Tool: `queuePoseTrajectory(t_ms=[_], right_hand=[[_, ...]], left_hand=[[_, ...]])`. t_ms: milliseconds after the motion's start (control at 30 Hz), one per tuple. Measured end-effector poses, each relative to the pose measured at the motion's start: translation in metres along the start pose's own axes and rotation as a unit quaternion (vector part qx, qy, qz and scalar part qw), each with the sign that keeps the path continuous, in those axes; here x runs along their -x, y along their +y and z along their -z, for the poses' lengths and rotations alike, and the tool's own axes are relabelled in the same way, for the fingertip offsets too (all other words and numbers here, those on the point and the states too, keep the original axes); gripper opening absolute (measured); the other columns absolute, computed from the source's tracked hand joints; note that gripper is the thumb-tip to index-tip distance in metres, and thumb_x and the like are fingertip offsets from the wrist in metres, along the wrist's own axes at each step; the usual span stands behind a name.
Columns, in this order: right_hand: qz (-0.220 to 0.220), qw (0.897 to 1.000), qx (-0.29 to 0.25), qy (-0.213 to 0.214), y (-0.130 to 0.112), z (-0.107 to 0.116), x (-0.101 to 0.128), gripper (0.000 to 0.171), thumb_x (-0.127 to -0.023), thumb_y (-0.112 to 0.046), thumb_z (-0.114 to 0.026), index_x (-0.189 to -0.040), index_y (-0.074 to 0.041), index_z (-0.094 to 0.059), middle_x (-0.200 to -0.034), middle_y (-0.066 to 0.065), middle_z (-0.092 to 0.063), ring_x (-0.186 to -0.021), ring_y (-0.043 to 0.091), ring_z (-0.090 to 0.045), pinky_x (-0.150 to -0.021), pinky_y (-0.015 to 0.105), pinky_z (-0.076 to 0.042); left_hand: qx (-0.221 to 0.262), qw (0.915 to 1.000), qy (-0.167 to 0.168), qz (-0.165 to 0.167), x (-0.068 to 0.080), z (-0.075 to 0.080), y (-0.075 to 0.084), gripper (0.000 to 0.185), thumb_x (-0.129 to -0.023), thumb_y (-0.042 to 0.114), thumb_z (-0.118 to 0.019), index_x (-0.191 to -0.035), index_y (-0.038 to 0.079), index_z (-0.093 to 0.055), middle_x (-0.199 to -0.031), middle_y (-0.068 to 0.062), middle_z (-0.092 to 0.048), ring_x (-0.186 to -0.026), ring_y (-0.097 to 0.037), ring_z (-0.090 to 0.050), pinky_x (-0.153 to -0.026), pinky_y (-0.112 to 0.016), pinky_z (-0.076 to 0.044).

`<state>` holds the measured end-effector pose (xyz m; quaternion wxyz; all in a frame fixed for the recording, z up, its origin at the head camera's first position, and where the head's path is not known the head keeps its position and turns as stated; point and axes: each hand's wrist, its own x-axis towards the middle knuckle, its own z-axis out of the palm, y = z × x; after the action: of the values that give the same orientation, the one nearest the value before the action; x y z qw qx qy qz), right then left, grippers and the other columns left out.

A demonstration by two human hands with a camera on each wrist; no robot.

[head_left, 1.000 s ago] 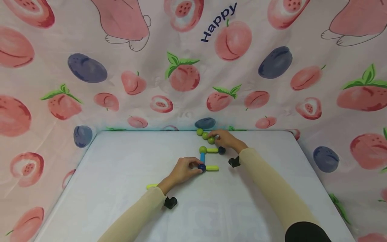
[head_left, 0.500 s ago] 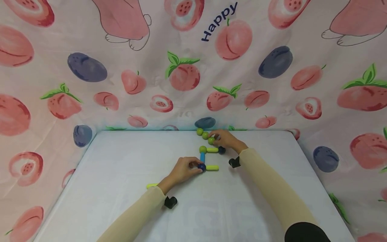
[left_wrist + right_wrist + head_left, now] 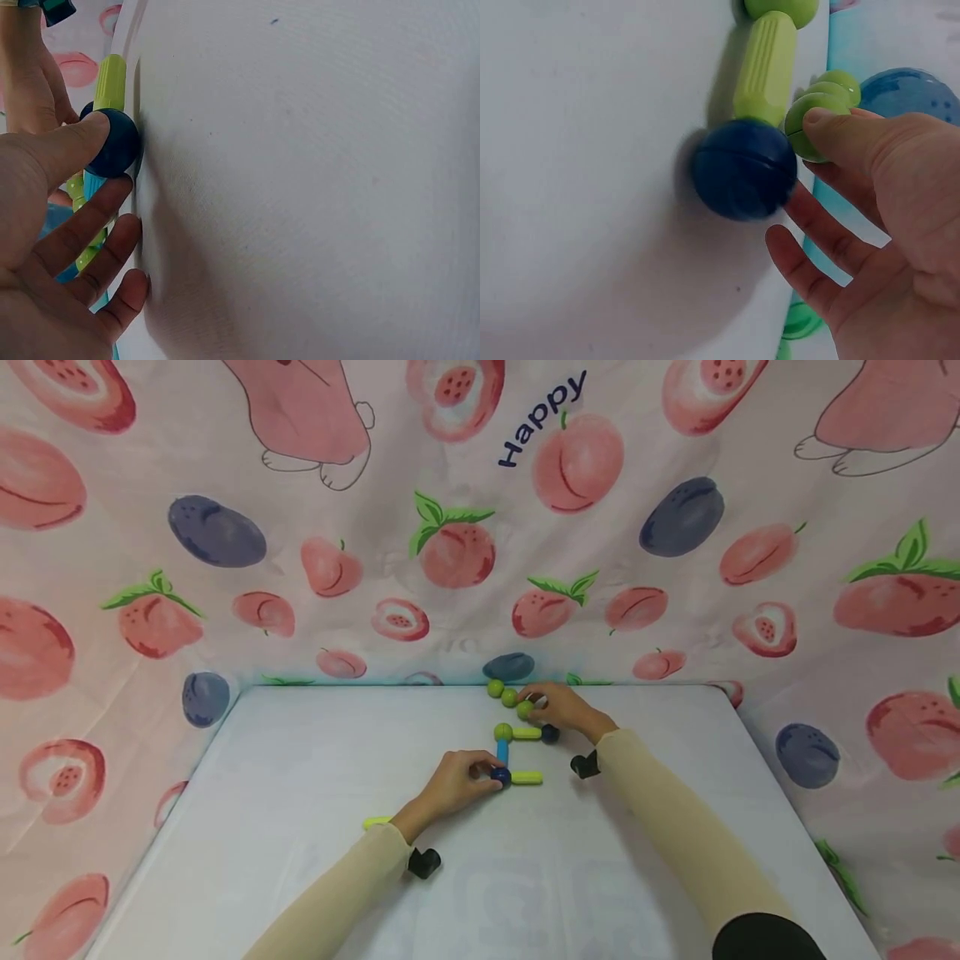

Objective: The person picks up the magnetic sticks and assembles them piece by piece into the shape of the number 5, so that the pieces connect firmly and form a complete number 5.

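The left hand [image 3: 450, 779] pinches a navy ball [image 3: 504, 774] between thumb and forefinger, its other fingers loosely bent beside it. The ball sits low against the white table [image 3: 322, 735], around the middle of its far half. From it a blue rod [image 3: 502, 752] runs toward twelve o'clock to a green corner ball [image 3: 503, 732], and a lower yellow-green rod [image 3: 528, 777] points to three o'clock. An upper yellow-green rod [image 3: 527, 733] leaves the corner ball, also toward three o'clock, and ends at a second dark-blue ball [image 3: 746, 171].

The right hand [image 3: 558, 703] pinches a near green ball [image 3: 524, 711] at the corner ball's one o'clock. From there a middle green ball [image 3: 509, 697] and a far green ball [image 3: 495, 688] line up toward ten o'clock, reaching the table's far edge. The right hand's lower fingers curve just beside the second dark-blue ball.

At the left hand's eight o'clock lies a loose yellow rod [image 3: 375, 822], partly hidden by the forearm. Fruit-printed cloth [image 3: 450, 468] rises at twelve o'clock.
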<state>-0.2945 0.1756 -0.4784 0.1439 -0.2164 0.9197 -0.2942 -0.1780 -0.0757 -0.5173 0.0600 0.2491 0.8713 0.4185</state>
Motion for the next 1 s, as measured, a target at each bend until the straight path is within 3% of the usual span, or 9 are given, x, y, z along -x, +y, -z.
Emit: queuePoseTrajectory(t_ms=[233,733,1000], right_hand=[[0.024,0.999,0.024,0.019,0.002,0.013,0.01,0.033,-0.097,-0.01,-0.072,-0.129,-0.009,-0.067,-0.122,0.012,-0.068,-0.108,0.032,-0.066,-0.092,0.046,-0.054],[0.134,0.988,0.01,0.07,0.002,0.032,0.061,0.033,-0.09,-0.001,-0.077,-0.122,-0.003,-0.069,-0.114,0.009,-0.071,-0.107,0.029,-0.065,-0.085,0.046,-0.057],[0.093,0.993,-0.017,0.063,0.009,0.022,0.087,0.036,-0.09,-0.003,-0.077,-0.125,-0.009,-0.069,-0.119,0.008,-0.071,-0.09,0.021,-0.069,-0.079,0.038,-0.058]], left_hand=[[-0.004,0.9999,-0.005,0.008,-0.001,0.0,0.0,0.027,-0.091,0.019,-0.081,-0.117,0.015,-0.076,-0.1,0.004,-0.074,-0.088,-0.018,-0.06,-0.079,-0.028,-0.047],[-0.001,1.0,-0.001,0.003,0.0,0.0,0.001,0.026,-0.091,0.016,-0.08,-0.117,0.015,-0.076,-0.1,0.005,-0.075,-0.089,-0.017,-0.06,-0.079,-0.029,-0.048],[0.004,1.0,0.001,0.001,0.0,0.0,-0.001,0.027,-0.091,0.015,-0.081,-0.117,0.014,-0.076,-0.101,0.004,-0.075,-0.09,-0.018,-0.061,-0.08,-0.03,-0.048]])
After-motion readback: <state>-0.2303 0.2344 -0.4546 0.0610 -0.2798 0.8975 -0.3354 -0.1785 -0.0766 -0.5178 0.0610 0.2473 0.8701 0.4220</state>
